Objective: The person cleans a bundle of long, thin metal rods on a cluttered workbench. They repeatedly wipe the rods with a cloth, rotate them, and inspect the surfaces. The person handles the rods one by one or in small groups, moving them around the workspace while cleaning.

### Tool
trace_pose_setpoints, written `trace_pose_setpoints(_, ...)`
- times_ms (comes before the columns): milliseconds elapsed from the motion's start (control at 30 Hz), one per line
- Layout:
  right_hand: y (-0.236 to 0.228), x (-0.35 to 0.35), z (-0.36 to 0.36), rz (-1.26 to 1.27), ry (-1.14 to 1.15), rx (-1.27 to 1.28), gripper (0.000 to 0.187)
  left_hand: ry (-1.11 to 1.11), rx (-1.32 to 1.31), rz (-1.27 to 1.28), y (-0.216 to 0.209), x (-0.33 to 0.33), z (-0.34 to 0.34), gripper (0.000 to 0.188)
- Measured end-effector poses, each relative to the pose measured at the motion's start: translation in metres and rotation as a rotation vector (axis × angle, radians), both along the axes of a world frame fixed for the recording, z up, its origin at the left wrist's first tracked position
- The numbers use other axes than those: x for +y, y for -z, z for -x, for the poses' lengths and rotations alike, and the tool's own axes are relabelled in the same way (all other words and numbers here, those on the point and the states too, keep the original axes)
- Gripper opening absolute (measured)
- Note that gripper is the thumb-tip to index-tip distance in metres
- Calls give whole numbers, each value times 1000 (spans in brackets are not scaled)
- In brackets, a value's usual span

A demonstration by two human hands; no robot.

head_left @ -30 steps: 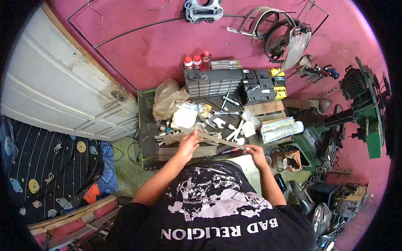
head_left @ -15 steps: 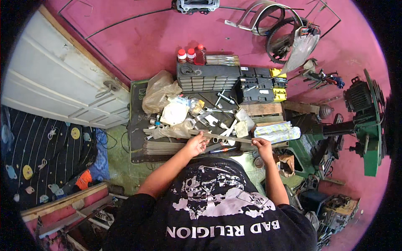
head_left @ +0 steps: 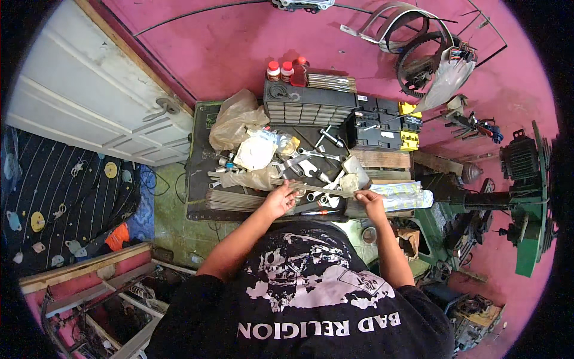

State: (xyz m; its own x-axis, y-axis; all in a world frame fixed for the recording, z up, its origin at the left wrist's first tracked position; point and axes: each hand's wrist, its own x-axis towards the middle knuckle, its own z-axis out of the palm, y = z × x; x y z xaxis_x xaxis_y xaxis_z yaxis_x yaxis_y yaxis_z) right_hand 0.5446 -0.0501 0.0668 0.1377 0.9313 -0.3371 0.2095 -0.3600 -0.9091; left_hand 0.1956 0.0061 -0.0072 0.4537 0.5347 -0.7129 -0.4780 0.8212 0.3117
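Observation:
Between my two hands a small bundle of thin grey welding rods (head_left: 326,189) is held level above the front of the workbench. My left hand (head_left: 280,200) closes on it near the left end. The right hand (head_left: 371,203) pinches the other end with thumb and fingers. More welding rods (head_left: 232,201) lie in a row on the bench left of my left hand. Just behind them, a crumpled plastic bag (head_left: 250,179) wraps further rods. Several wrenches (head_left: 312,196) and a pen-like orange and blue tool (head_left: 320,212) lie beneath and beside the held bundle.
A grey drawer cabinet (head_left: 308,106) with red-capped bottles stands at the back, beside black and yellow cases (head_left: 378,127). A patterned wrapped package (head_left: 402,196) lies on the right. Further right rises a green drill press (head_left: 526,230). A white door (head_left: 101,90) is at left.
The whole view has shifted, with the wall items now farther right. Both hands still hold the rods, at nearly the same place over the bench.

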Motion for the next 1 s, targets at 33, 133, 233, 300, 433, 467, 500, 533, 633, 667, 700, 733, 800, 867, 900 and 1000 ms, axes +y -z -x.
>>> trace_pose_setpoints(33,7,3,5,8,-3,14,14,-2,-5,0,0,-1,0,39)
trace_pose_setpoints(133,30,13,25,-7,-84,36,16,-8,-16,-9,1,-3,4,42)
trace_pose_setpoints(233,40,25,60,22,-131,148,17,-21,36,-4,3,-3,8,44)
trace_pose_setpoints(300,38,35,84,48,-172,37,19,-47,156,36,-4,-3,8,44)
trace_pose_setpoints(433,48,53,130,43,-174,151,19,-68,155,45,-3,-4,21,43)
trace_pose_setpoints(467,49,57,139,30,-190,142,19,-63,125,36,-2,-4,26,41)
trace_pose_setpoints(500,50,60,148,17,-206,135,19,-57,96,27,-1,-5,31,39)
trace_pose_setpoints(533,49,60,156,23,-197,135,18,-42,77,23,0,-6,34,36)
trace_pose_setpoints(633,56,59,169,-120,-233,-81,19,24,33,14,-2,-9,44,31)
trace_pose_setpoints(667,51,58,173,-203,-252,-228,19,53,29,9,-8,-8,48,31)
trace_pose_setpoints(700,44,57,175,-211,-284,-328,20,84,26,5,-15,-8,52,31)
trace_pose_setpoints(733,36,55,173,-219,-314,-429,21,109,14,-4,-21,-8,58,33)
trace_pose_setpoints(800,-4,56,175,-264,-381,-605,23,164,-5,-22,-30,-11,71,37)
trace_pose_setpoints(867,-30,58,182,-383,-241,-499,27,149,0,-39,-39,-13,86,38)
trace_pose_setpoints(900,-65,58,188,-343,-145,-283,30,140,1,-45,-41,-15,94,38)
trace_pose_setpoints(1000,-212,49,204,-531,-340,869,50,133,30,-60,-38,-25,126,41)
